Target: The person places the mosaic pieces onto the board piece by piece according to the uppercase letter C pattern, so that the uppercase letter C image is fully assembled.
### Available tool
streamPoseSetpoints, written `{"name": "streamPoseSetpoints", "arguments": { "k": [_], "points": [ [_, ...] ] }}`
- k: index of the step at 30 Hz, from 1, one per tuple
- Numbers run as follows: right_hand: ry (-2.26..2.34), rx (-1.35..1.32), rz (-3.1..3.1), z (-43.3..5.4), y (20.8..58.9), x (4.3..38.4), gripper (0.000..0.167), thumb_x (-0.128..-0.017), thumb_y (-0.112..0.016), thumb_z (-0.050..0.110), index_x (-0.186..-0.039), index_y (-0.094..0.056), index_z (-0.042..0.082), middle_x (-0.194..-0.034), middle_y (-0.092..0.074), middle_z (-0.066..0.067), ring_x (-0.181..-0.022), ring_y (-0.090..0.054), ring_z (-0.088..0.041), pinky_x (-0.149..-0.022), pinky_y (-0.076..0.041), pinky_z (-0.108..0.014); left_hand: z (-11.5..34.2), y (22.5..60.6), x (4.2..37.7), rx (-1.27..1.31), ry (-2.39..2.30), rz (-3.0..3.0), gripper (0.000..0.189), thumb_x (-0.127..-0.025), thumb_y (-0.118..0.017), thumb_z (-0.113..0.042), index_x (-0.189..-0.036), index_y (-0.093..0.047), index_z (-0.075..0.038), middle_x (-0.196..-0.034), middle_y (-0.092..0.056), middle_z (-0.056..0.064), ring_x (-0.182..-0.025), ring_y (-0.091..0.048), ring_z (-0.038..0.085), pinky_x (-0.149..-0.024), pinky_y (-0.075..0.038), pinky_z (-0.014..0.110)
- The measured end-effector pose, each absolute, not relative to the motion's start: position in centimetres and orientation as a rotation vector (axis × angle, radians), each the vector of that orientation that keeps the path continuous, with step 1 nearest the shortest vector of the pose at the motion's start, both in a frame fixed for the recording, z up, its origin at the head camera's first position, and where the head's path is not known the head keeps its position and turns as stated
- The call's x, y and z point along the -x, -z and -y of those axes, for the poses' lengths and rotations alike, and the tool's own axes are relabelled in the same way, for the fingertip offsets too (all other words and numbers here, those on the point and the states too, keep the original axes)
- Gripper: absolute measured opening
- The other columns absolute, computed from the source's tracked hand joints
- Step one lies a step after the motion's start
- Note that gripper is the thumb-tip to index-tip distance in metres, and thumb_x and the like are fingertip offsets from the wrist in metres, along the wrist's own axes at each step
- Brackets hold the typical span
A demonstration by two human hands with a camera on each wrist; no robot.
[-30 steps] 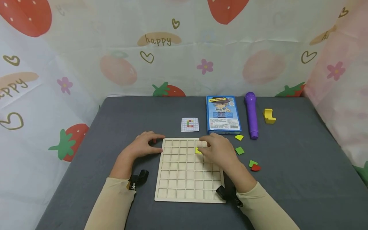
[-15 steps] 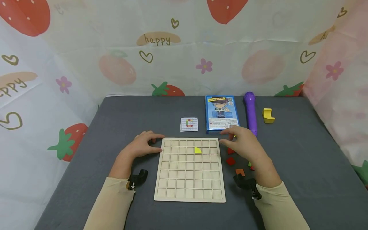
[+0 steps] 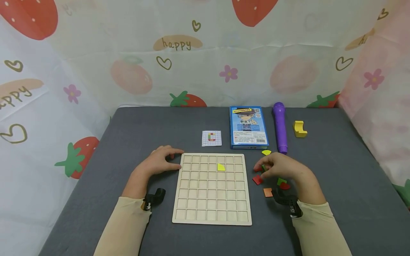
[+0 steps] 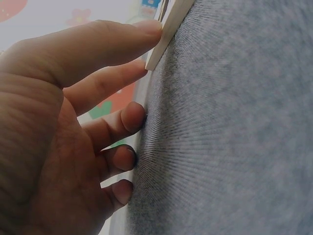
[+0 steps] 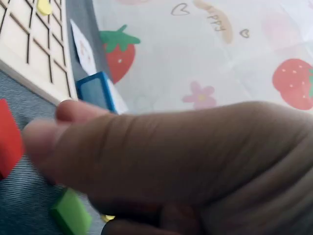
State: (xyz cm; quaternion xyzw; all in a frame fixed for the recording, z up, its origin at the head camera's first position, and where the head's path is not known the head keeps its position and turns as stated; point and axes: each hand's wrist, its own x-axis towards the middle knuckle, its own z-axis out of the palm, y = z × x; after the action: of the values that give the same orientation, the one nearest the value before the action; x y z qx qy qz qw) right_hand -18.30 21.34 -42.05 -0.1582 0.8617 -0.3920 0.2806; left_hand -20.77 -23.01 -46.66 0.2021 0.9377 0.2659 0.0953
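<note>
A pale wooden grid board [image 3: 211, 193] lies flat on the table, with one yellow quarter-round tile [image 3: 221, 167] in a cell of its second row. At the board's upper left corner, my left hand [image 3: 157, 161] touches the edge with thumb and index finger; the other fingers are loosely bent in the left wrist view. My right hand [image 3: 286, 169] is right of the board, low over loose tiles, thumb and index apart. Near its thumb lies a red square tile [image 3: 257, 180]. A green tile [image 5: 71, 213] shows below the thumb in the right wrist view.
A yellow tile [image 3: 266, 152], a red quarter-round tile [image 3: 284, 186] and an orange square tile [image 3: 268, 192] lie around the right hand. Behind the board are a small pattern card [image 3: 211, 138], a blue box [image 3: 249, 128], a purple microphone-shaped stick [image 3: 280, 128] and a yellow block [image 3: 299, 129].
My right hand has let go of the yellow tile in the board's cell and moved right, then down over the loose tiles. The left hand has stayed at the board's corner.
</note>
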Motion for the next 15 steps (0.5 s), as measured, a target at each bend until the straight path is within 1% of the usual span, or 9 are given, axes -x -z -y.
{"name": "streamPoseSetpoints", "arguments": {
  "k": [3,6,11,15],
  "points": [
    [1.067,0.411,-2.214,-21.2,42.6,18.4,0.032,-0.082,-0.074,-0.007,-0.114,-0.073,-0.004,-0.069,-0.043,-0.002,-0.066,-0.040,-0.017,-0.061,-0.034,-0.029,23.0,46.7,20.8,-0.594,-0.783,-2.777,0.057,-0.087,-0.082,-0.036,-0.138,-0.068,-0.016,-0.091,-0.052,0.002,-0.084,-0.041,0.020,-0.075,-0.032,0.040],
    [1.044,0.387,-2.189,-20.9,43.0,18.3,0.032,-0.079,-0.072,-0.011,-0.110,-0.072,-0.002,-0.069,-0.047,-0.002,-0.066,-0.044,-0.016,-0.060,-0.036,-0.029,23.0,46.7,20.7,-0.592,-0.783,-2.777,0.057,-0.087,-0.082,-0.036,-0.138,-0.068,-0.016,-0.091,-0.052,0.002,-0.084,-0.041,0.020,-0.075,-0.032,0.040],
    [0.961,0.405,-2.252,-20.4,43.3,18.2,0.031,-0.076,-0.073,-0.012,-0.102,-0.072,0.004,-0.068,-0.052,-0.002,-0.063,-0.047,-0.016,-0.060,-0.038,-0.031,22.9,46.6,20.7,-0.593,-0.789,-2.780,0.056,-0.087,-0.082,-0.035,-0.138,-0.068,-0.015,-0.090,-0.051,0.002,-0.084,-0.041,0.020,-0.076,-0.031,0.040],
    [0.933,0.409,-2.291,-20.3,43.4,18.2,0.031,-0.074,-0.073,-0.012,-0.100,-0.073,0.005,-0.068,-0.053,-0.002,-0.063,-0.048,-0.016,-0.060,-0.038,-0.032,22.9,46.6,20.7,-0.597,-0.789,-2.782,0.056,-0.087,-0.082,-0.035,-0.138,-0.067,-0.015,-0.090,-0.051,0.002,-0.084,-0.041,0.020,-0.076,-0.031,0.040]
  ]
}}
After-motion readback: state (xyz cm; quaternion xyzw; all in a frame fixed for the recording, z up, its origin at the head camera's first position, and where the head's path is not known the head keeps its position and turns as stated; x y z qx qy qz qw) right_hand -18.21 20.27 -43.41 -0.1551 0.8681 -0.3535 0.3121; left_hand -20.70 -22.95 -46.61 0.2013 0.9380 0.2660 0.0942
